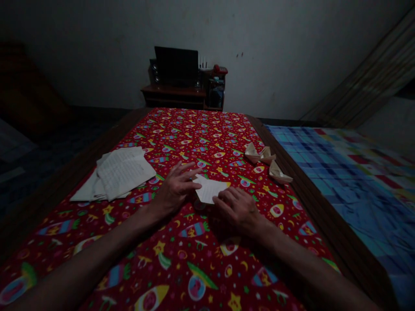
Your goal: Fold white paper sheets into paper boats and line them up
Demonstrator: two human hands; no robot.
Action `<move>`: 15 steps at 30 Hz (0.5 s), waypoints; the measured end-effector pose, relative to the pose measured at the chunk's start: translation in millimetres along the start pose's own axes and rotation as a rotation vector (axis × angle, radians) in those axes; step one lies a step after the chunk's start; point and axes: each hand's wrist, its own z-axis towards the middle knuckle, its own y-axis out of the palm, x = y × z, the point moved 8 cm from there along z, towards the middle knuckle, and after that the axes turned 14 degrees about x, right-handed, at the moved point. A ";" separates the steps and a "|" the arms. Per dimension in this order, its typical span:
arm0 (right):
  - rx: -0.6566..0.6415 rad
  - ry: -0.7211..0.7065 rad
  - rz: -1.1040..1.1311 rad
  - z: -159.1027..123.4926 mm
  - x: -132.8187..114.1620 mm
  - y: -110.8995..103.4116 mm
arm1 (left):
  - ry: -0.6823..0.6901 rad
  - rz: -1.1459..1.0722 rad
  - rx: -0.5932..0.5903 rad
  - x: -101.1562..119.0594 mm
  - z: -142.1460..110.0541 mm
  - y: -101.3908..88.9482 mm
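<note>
A small folded sheet of paper [211, 190] lies on the red patterned cloth [194, 268] between my two hands. My left hand [178, 183] rests at its left edge, fingers spread and reaching over the corner. At the right edge, my right hand [238, 205] has its fingers curled together over the paper's margin, and the fingertips are partly hidden. To the left is a loose stack of printed paper sheets [126, 170]. Several folded paper boats [279, 173] sit in a group toward the right edge of the cloth.
Dark wooden edges [301, 196] run along both sides of the cloth. Beyond its far end stands a desk [175, 91] with a monitor [177, 65], speakers and a red telephone [220, 70]. A bed with a blue checked cover [340, 185] is on the right.
</note>
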 end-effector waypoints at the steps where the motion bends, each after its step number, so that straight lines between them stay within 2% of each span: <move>1: 0.007 -0.027 0.002 1.1 -7.0 -1.7 | 0.003 0.022 -0.015 0.2 -0.1 3.0; 5: -0.060 -0.053 0.059 -2.7 -27.9 11.6 | 0.016 0.047 -0.161 5.4 -20.2 22.3; 8: -0.143 0.002 0.151 -10.0 -29.4 25.4 | -0.016 0.018 -0.222 14.7 -43.9 25.2; 11: -0.126 0.146 0.329 -14.4 -17.6 27.2 | -0.042 0.003 -0.264 25.9 -62.0 21.4; 15: -0.136 0.433 0.662 -18.8 5.8 32.1 | -0.049 0.016 -0.261 32.0 -68.6 17.1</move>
